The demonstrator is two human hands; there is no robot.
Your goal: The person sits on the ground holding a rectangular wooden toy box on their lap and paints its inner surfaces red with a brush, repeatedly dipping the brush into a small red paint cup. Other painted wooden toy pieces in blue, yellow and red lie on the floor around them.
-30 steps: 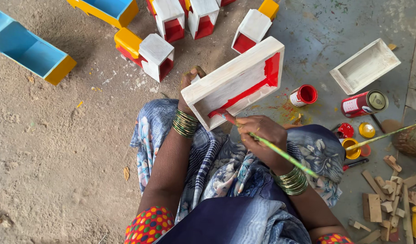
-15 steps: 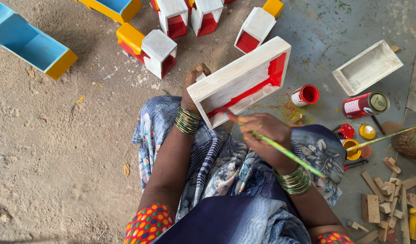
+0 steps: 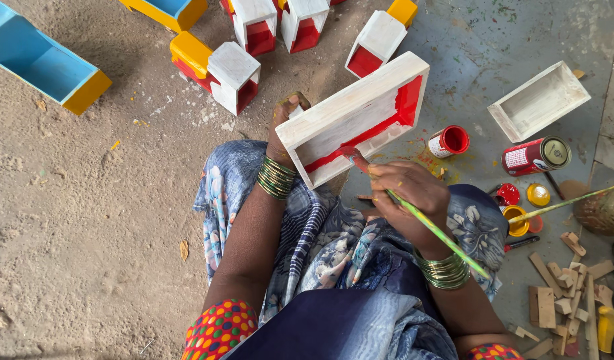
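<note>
Looking down from the head view, the right hand (image 3: 410, 190) pinches a green paintbrush (image 3: 420, 217), its red tip inside the white wooden tray (image 3: 350, 110). The left hand (image 3: 284, 120) grips the tray's near corner, tilting it above the lap, beside an open red paint pot (image 3: 448, 141).

My left hand (image 3: 285, 127) grips far-left corner of white wooden tray (image 3: 355, 117), tilted over lap. My right hand (image 3: 408, 190) holds green paintbrush (image 3: 435, 230), red-tipped bristles touching tray's inner wall, partly painted red. Open red paint pot (image 3: 448, 141) just right of tray on floor (image 3: 87, 220). Wood scraps (image 3: 564, 303) at floor's lower right corner.
</note>
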